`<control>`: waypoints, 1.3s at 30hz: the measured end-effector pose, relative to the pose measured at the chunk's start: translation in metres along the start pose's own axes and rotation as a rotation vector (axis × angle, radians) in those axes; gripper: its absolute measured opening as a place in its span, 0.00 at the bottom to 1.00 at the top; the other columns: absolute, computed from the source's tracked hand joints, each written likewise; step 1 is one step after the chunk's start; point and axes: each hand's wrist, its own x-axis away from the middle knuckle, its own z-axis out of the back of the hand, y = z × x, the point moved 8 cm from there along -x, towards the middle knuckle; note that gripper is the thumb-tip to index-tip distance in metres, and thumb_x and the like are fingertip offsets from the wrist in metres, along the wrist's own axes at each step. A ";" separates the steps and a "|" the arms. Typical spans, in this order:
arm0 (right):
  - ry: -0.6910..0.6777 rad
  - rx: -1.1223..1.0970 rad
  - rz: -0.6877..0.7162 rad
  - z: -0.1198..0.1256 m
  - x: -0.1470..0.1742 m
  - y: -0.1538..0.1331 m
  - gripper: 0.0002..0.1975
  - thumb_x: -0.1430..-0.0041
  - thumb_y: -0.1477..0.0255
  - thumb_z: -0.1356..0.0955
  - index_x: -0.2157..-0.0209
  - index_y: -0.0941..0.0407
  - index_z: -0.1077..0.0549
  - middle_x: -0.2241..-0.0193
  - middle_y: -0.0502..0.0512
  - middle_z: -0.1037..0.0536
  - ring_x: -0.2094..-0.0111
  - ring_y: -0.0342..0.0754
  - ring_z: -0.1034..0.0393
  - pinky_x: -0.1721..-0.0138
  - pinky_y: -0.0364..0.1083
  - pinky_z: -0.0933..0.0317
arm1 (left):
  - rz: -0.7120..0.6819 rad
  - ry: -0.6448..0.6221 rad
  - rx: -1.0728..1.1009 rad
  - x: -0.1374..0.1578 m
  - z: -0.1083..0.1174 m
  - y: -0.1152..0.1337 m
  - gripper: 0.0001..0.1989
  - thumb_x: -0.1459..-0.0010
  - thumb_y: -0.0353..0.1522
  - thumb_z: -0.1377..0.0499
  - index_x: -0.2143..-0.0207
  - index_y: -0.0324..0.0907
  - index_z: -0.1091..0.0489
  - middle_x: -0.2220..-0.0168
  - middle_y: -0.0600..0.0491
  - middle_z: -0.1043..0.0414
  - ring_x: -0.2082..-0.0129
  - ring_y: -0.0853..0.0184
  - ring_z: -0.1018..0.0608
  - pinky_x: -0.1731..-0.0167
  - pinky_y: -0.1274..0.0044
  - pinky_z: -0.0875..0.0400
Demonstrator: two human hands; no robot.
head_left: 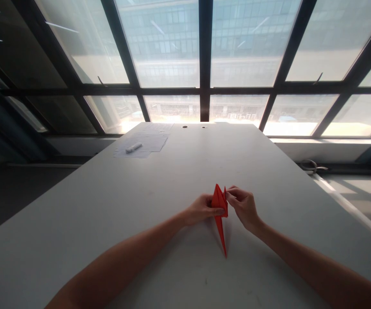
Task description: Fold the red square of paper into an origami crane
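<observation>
A red folded-paper piece (218,200), shaped like an origami crane, is held up over the white table. It has a pointed flap at the top and a long narrow point running down toward me. My left hand (202,210) grips its body from the left, the thumb across the front and the other fingers behind, mostly hidden. From the right, my right hand (242,204) pinches a small upright tip of the same paper between thumb and forefinger. Some of the folds lie behind my fingers.
On the white table (172,180), sheets of paper (155,143) lie at the far left with a whitish rolled object (134,148) on them. Two small holes (185,127) sit near the far edge. Large windows (172,47) rise behind. A cable coil (310,165) is beyond the right edge.
</observation>
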 end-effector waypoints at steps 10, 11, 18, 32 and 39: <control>-0.003 0.054 0.000 0.002 0.002 0.004 0.14 0.42 0.64 0.31 0.77 0.57 0.23 0.76 0.52 0.30 0.77 0.43 0.41 0.77 0.43 0.47 | -0.014 0.076 -0.060 0.000 0.002 0.004 0.16 0.51 0.39 0.31 0.66 0.34 0.25 0.73 0.54 0.31 0.73 0.71 0.31 0.71 0.79 0.38; 0.003 0.058 0.003 0.003 0.002 0.004 0.14 0.41 0.63 0.31 0.77 0.57 0.23 0.77 0.52 0.31 0.77 0.43 0.41 0.77 0.43 0.47 | -0.011 0.079 -0.067 0.000 0.002 0.003 0.16 0.52 0.39 0.31 0.67 0.34 0.25 0.73 0.54 0.32 0.73 0.72 0.31 0.71 0.79 0.38; 0.041 0.028 -0.004 0.003 0.002 0.006 0.14 0.42 0.62 0.31 0.76 0.56 0.24 0.76 0.51 0.30 0.76 0.43 0.41 0.77 0.43 0.47 | 0.002 0.054 -0.116 0.000 0.000 0.004 0.16 0.52 0.39 0.32 0.69 0.35 0.27 0.74 0.55 0.34 0.74 0.72 0.33 0.73 0.80 0.39; 0.101 -0.239 -0.120 0.010 -0.002 0.026 0.14 0.46 0.65 0.28 0.79 0.56 0.32 0.79 0.46 0.35 0.79 0.40 0.45 0.77 0.42 0.49 | 0.011 0.004 -0.131 0.001 -0.003 0.001 0.18 0.51 0.40 0.32 0.67 0.34 0.26 0.74 0.55 0.33 0.75 0.72 0.33 0.73 0.80 0.40; -0.081 -0.026 -0.196 -0.006 0.006 0.030 0.15 0.43 0.58 0.30 0.68 0.57 0.25 0.74 0.53 0.25 0.74 0.45 0.34 0.74 0.43 0.40 | -0.089 0.261 0.018 0.000 0.014 0.008 0.19 0.50 0.42 0.32 0.65 0.34 0.23 0.68 0.48 0.24 0.69 0.66 0.25 0.66 0.77 0.32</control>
